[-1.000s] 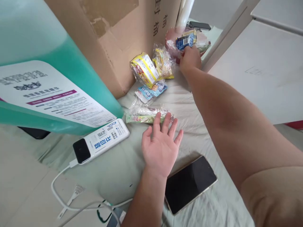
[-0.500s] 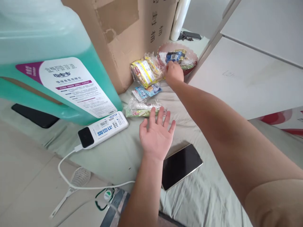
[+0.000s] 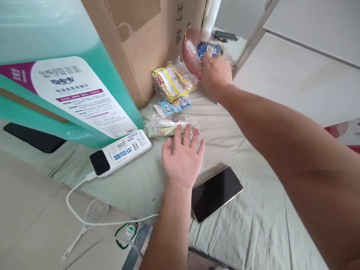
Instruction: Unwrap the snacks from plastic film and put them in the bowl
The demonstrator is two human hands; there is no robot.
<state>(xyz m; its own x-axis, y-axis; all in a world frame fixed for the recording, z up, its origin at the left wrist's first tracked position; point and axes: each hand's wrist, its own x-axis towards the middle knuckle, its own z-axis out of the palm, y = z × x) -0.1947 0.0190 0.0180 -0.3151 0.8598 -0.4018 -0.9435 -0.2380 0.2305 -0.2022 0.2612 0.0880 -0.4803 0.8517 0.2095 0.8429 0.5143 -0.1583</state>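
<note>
The right hand (image 3: 216, 73) reaches to the far side, its fingers curled at the near edge of a pink bowl (image 3: 189, 56); whether they grip the rim or the blue packet (image 3: 203, 48) in it, I cannot tell. The left hand (image 3: 182, 165) is open, palm up and holding nothing, between a phone (image 3: 217, 194) to its near right and a power bank (image 3: 120, 153) to its left. Yellow packets (image 3: 171, 83) lie just left of the bowl.

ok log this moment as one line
left hand: open, palm up | right hand: at pink bowl's near side, grip unclear | smartphone: screen dark
</note>
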